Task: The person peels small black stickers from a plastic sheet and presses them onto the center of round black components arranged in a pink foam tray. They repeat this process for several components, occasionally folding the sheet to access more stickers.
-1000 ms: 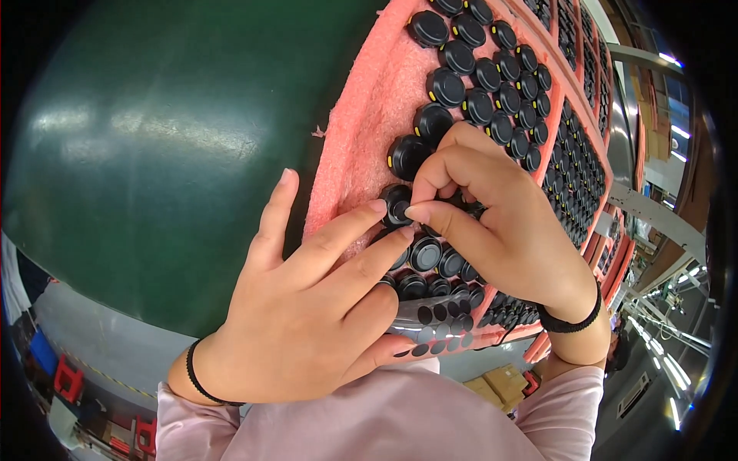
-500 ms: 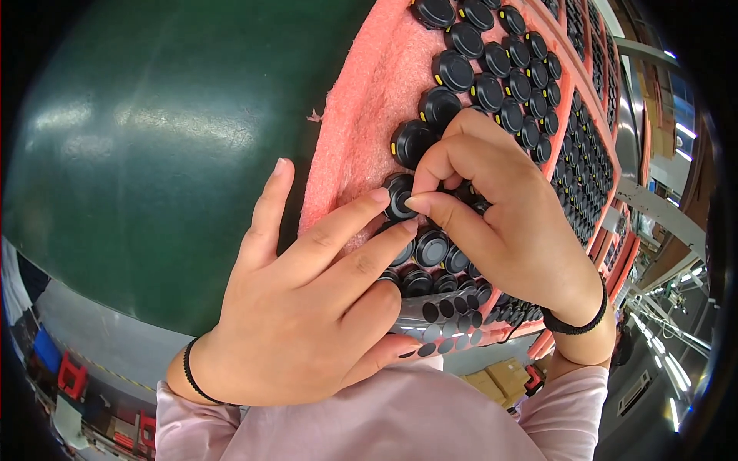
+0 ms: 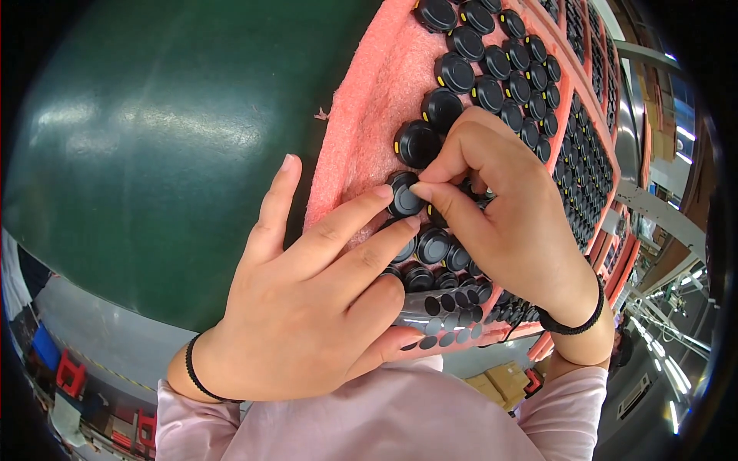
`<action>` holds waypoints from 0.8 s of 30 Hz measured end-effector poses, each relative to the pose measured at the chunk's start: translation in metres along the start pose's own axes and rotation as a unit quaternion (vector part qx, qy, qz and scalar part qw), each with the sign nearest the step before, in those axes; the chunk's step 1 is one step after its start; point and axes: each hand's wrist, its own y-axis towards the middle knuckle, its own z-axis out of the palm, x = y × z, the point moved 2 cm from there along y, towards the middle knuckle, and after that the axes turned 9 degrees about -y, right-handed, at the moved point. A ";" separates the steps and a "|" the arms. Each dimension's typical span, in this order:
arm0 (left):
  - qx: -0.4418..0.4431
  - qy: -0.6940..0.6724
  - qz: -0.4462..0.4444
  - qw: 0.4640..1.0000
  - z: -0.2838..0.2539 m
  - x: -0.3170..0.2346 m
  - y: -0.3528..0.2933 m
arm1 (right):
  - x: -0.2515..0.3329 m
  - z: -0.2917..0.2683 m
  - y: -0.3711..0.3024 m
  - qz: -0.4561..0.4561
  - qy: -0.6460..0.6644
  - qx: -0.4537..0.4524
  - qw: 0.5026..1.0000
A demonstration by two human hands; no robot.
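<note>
A round black cap-like part (image 3: 404, 197) sits near the left side of a pink foam tray (image 3: 346, 146), its ringed flat face up. Two outstretched fingertips of my left hand (image 3: 311, 307) touch this part's left and near edges. The same hand's curled index finger and thumb close on a clear sheet (image 3: 455, 301) with rows of round black stickers. My right hand (image 3: 515, 215) is closed in a pinch, with thumb and index tips at the part's right edge. Whatever lies between those tips is too small to make out.
Several similar black parts (image 3: 455, 72), many with a yellow mark, stand in rows in the foam. More filled pink trays (image 3: 580, 169) extend to the right. A dark green surface (image 3: 154, 192) lies to the left. Cardboard boxes (image 3: 506, 380) and red stools (image 3: 71, 374) are below on the floor.
The right thumb and index tips have shifted slightly on the part's edge. My left hand keeps its fingers on the part; the whole view has moved a little.
</note>
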 end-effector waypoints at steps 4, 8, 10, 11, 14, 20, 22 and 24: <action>-0.010 -0.004 -0.002 1.000 0.000 -0.004 0.001 | 0.002 -0.010 -0.006 -0.008 -0.015 -0.011 1.000; -0.039 -0.021 -0.009 0.999 -0.005 -0.015 0.000 | 0.009 -0.032 -0.025 -0.017 0.064 0.042 0.997; -0.066 -0.035 -0.003 0.997 -0.007 -0.020 -0.002 | 0.013 -0.037 -0.037 -0.017 0.176 0.109 0.978; -0.065 -0.034 0.000 0.997 -0.006 -0.022 -0.001 | 0.015 -0.039 -0.043 -0.016 0.174 0.106 0.979; -0.073 -0.028 -0.011 0.997 -0.004 -0.029 0.000 | 0.019 -0.040 -0.059 0.030 0.208 0.151 0.966; -0.076 -0.006 0.014 0.997 0.008 -0.041 0.012 | 0.020 -0.042 -0.073 -0.006 0.078 0.092 0.993; -0.071 -0.009 0.007 0.997 0.010 -0.043 0.018 | 0.020 -0.041 -0.075 -0.019 0.049 0.057 0.997; -0.076 -0.006 0.018 0.997 0.013 -0.041 0.021 | 0.019 -0.041 -0.077 -0.024 0.046 0.047 0.998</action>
